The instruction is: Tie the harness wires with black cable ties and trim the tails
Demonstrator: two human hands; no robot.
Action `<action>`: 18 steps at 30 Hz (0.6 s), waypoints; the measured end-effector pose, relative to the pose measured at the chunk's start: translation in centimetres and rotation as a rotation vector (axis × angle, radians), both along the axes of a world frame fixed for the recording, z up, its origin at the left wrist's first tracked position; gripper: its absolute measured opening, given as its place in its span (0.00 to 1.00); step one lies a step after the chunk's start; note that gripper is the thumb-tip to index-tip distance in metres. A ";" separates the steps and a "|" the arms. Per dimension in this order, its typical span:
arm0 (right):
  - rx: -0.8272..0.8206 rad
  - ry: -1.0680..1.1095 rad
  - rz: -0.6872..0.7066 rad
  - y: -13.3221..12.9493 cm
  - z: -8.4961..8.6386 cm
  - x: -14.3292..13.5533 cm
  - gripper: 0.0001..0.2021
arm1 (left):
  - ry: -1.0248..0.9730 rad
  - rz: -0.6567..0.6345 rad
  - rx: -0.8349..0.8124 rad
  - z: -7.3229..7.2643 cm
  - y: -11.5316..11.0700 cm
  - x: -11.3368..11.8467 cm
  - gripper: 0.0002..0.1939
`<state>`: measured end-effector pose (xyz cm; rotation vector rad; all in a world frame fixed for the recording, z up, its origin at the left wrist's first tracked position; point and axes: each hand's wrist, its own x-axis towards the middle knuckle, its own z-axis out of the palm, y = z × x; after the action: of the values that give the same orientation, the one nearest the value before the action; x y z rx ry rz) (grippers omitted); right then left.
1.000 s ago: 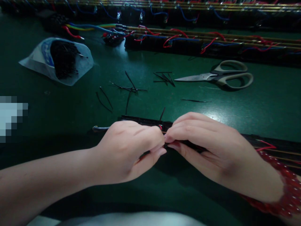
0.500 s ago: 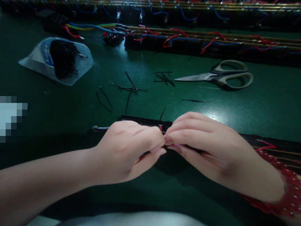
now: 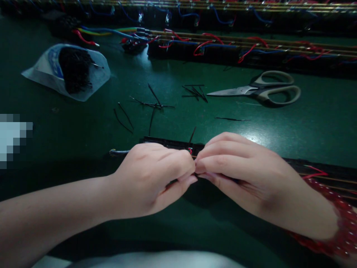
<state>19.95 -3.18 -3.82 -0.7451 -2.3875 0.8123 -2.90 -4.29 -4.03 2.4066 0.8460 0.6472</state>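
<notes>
A long black bar (image 3: 167, 142) with red wires and brass-coloured strips lies across the near part of the green table, partly hidden by both hands. My left hand (image 3: 156, 178) is closed in a pinch over its left part. My right hand (image 3: 245, 175), a red beaded bracelet at the wrist, pinches at the same spot, and the fingertips of both hands meet. What they grip is too small and covered to make out. A thin black tie (image 3: 192, 136) sticks up from the bar just behind the fingertips.
Scissors (image 3: 245, 90) lie beyond my right hand. Short black pieces (image 3: 195, 92) and longer black ties (image 3: 156, 105) are scattered at the middle. An open plastic bag (image 3: 97, 80) of black ties is at the left. Wired bars (image 3: 223, 46) run along the back.
</notes>
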 end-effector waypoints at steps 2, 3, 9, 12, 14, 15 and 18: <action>-0.004 0.002 -0.008 0.0 0.0 -0.1 0.08 | -0.002 0.004 0.008 0.0 0.0 0.0 0.11; -0.011 0.003 -0.015 0.0 0.1 -0.1 0.08 | -0.003 0.008 0.013 0.0 0.0 0.0 0.11; -0.047 0.014 -0.060 -0.2 0.1 -0.3 0.06 | -0.010 0.011 0.030 -0.1 0.1 0.0 0.12; -0.048 0.010 -0.065 -0.3 0.0 -0.2 0.05 | -0.002 0.009 0.034 -0.1 0.1 0.0 0.12; -0.039 0.011 -0.050 -0.2 0.0 -0.2 0.05 | 0.001 0.005 0.034 -0.1 0.1 0.0 0.12; -0.032 0.009 -0.039 -0.2 0.0 -0.2 0.05 | 0.003 0.003 0.030 0.0 0.0 -0.1 0.11; -0.007 0.006 -0.014 -0.1 0.0 -0.2 0.07 | 0.014 -0.004 0.007 0.0 0.0 -0.1 0.10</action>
<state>19.78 -3.26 -3.80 -0.7598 -2.3728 0.8162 -2.99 -4.27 -4.05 2.4216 0.8464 0.6334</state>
